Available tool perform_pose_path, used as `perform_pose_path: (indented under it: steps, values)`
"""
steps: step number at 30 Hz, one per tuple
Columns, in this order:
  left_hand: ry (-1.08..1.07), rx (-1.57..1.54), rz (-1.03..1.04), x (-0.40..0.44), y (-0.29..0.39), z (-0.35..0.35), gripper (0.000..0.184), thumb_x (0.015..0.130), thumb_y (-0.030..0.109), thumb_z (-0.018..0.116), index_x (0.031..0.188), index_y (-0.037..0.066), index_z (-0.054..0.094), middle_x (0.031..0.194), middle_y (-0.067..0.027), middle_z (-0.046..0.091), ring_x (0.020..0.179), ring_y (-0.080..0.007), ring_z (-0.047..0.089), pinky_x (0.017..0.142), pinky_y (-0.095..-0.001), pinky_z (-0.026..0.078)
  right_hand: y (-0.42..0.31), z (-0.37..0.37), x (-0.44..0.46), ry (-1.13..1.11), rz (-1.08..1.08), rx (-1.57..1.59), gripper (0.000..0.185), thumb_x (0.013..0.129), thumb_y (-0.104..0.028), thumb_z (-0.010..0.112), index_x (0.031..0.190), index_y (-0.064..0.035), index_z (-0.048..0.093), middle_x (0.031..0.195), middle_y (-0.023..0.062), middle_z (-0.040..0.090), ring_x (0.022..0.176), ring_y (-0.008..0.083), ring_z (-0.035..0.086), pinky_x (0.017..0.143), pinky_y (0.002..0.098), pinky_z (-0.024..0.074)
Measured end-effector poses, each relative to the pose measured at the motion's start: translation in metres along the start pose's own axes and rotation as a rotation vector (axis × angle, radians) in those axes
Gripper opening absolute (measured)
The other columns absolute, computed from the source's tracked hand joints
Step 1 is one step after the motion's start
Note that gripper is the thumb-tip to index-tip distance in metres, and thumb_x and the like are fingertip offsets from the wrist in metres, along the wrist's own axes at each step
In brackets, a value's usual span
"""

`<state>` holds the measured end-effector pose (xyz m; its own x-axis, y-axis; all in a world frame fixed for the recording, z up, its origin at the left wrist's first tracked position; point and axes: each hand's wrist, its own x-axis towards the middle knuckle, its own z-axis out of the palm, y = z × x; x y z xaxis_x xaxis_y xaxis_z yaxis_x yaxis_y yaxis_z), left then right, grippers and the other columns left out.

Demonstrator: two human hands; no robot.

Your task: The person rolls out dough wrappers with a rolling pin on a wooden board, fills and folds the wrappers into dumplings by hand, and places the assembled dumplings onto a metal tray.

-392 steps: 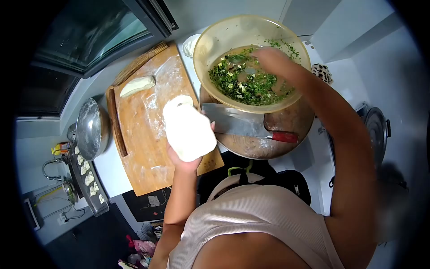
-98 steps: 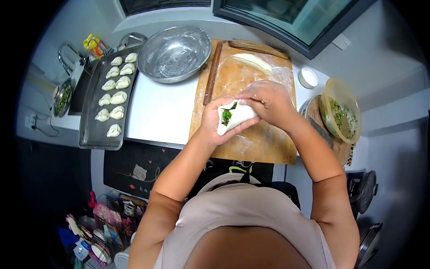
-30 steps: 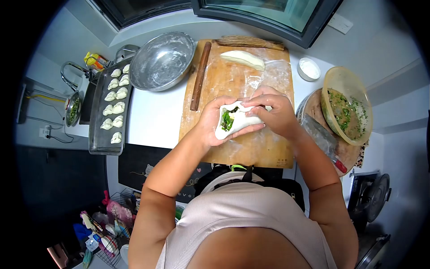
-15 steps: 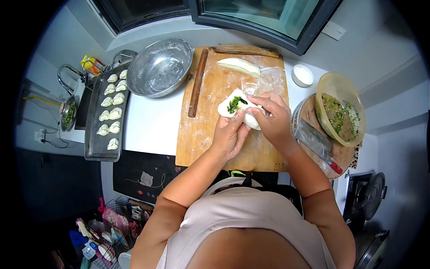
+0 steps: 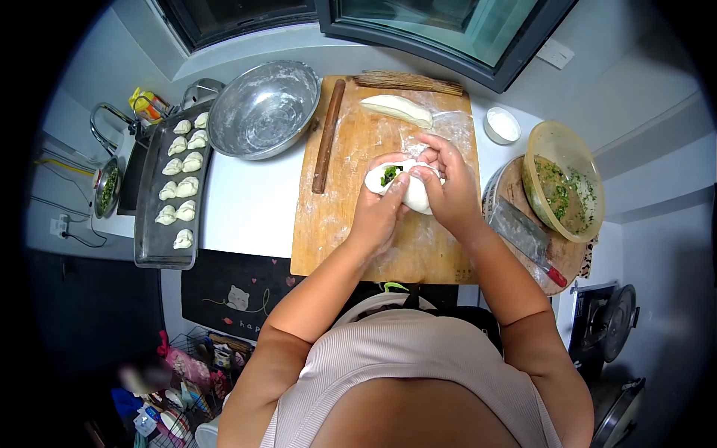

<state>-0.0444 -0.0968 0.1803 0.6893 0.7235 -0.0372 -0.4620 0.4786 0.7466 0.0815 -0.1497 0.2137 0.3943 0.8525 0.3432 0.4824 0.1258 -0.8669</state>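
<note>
A white dough bun (image 5: pixel 415 197) with chopped green filling (image 5: pixel 389 175) showing at its left side is held between both hands above the board. My left hand (image 5: pixel 379 209) cups it from below and the left, thumb on top by the filling. My right hand (image 5: pixel 451 187) pinches the dough edge from the right, its thumb meeting the left thumb. The wooden board (image 5: pixel 321 231) is dusted with flour. Behind the hands lies a log of dough (image 5: pixel 397 109), and a rolling pin (image 5: pixel 328 138) rests at the board's left.
Left stands a dark tray (image 5: pixel 146 246) of several shaped buns, beside a floury metal bowl (image 5: pixel 261 112). At right are a small bowl of white powder (image 5: pixel 503 125), a cleaver (image 5: pixel 519 231) on a round chopping block (image 5: pixel 564 261), and a plastic bowl (image 5: pixel 541 145) with green scraps.
The dough's left opening has narrowed, with less filling showing. My left fingers have come up behind the dough, and both thumbs have drawn together. The view has shifted slightly.
</note>
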Motion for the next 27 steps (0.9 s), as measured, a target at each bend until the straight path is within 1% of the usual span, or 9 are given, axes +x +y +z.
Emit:
perform_pose_path:
  steps: [3,6,7,10,13,15,18,24,27]
  values:
    - [-0.056,0.14,0.064,0.005,-0.001,-0.01,0.038,0.091,0.011,0.059,0.125,0.01,0.041,0.113,-0.0047,0.05,0.105,-0.0116,0.05,0.089,-0.0283,0.045,0.004,0.0,0.003,-0.034,-0.128,-0.133,0.013,0.085,0.0,0.057,0.097,0.0007,0.061,0.094,0.0084,0.062,0.083,0.0147,0.06,0.076,0.0269,0.0473]
    - [-0.068,0.256,0.155,0.003,-0.003,-0.015,0.054,0.087,0.008,0.061,0.133,0.011,0.032,0.119,-0.0064,0.048,0.109,-0.0143,0.048,0.097,-0.0321,0.04,0.006,0.002,0.004,-0.033,-0.02,-0.046,0.011,0.081,-0.004,0.061,0.091,0.0005,0.064,0.09,0.0137,0.064,0.078,0.0254,0.063,0.07,0.0328,0.0493]
    - [-0.062,0.29,0.185,0.002,-0.004,-0.016,0.061,0.086,0.006,0.062,0.136,0.012,0.029,0.121,-0.0073,0.047,0.111,-0.0153,0.048,0.099,-0.0333,0.039,0.007,0.003,0.004,-0.017,-0.032,-0.034,0.011,0.08,-0.004,0.061,0.091,0.0006,0.063,0.089,0.0139,0.064,0.078,0.0262,0.063,0.07,0.033,0.0494]
    - [-0.093,0.222,0.251,0.001,-0.003,-0.015,0.079,0.081,0.006,0.066,0.145,0.014,0.018,0.121,-0.0092,0.049,0.11,-0.0189,0.052,0.09,-0.0328,0.049,0.011,0.003,0.004,-0.015,-0.086,-0.052,0.014,0.079,-0.005,0.063,0.092,0.001,0.064,0.088,0.0141,0.064,0.078,0.0284,0.063,0.07,0.0338,0.0494]
    - [-0.164,0.188,0.117,0.003,-0.001,-0.024,0.085,0.084,0.001,0.062,0.148,0.014,0.007,0.129,-0.0117,0.043,0.12,-0.0189,0.045,0.101,-0.0352,0.039,-0.005,-0.004,0.011,-0.082,-0.193,-0.211,0.021,0.077,-0.008,0.066,0.096,0.0004,0.064,0.09,0.0139,0.063,0.082,0.0296,0.061,0.073,0.0352,0.049]
    - [-0.18,0.152,0.138,0.005,-0.002,-0.025,0.086,0.083,0.0,0.061,0.148,0.014,0.007,0.129,-0.0117,0.043,0.119,-0.019,0.046,0.1,-0.0347,0.039,-0.022,-0.008,0.014,-0.071,-0.267,-0.365,0.027,0.075,-0.011,0.07,0.099,-0.001,0.066,0.091,0.0134,0.062,0.085,0.0296,0.06,0.076,0.0358,0.0483]
    - [-0.179,0.128,0.167,0.007,-0.002,-0.022,0.088,0.081,0.002,0.064,0.149,0.014,0.009,0.13,-0.0127,0.045,0.118,-0.0205,0.049,0.099,-0.0353,0.042,-0.025,-0.01,0.025,-0.304,-0.19,-0.362,0.036,0.069,-0.006,0.075,0.104,-0.0016,0.067,0.103,0.0106,0.06,0.089,0.0219,0.059,0.074,0.028,0.0474]
    - [-0.152,0.16,0.155,0.009,0.004,-0.023,0.086,0.078,0.001,0.063,0.148,0.012,0.015,0.125,-0.0109,0.05,0.115,-0.0188,0.051,0.097,-0.0334,0.044,-0.02,-0.004,0.026,-0.29,-0.139,-0.293,0.028,0.066,-0.006,0.077,0.094,-0.0057,0.072,0.09,0.0082,0.063,0.083,0.0228,0.06,0.074,0.0305,0.048]
    - [-0.204,0.15,0.108,0.012,0.01,-0.025,0.076,0.079,-0.002,0.059,0.145,0.008,0.023,0.125,-0.0094,0.049,0.113,-0.0163,0.05,0.097,-0.0313,0.043,-0.017,0.002,0.024,-0.243,-0.244,-0.274,0.017,0.071,-0.01,0.073,0.088,-0.0055,0.072,0.085,0.0102,0.062,0.078,0.0276,0.061,0.07,0.0344,0.0484]
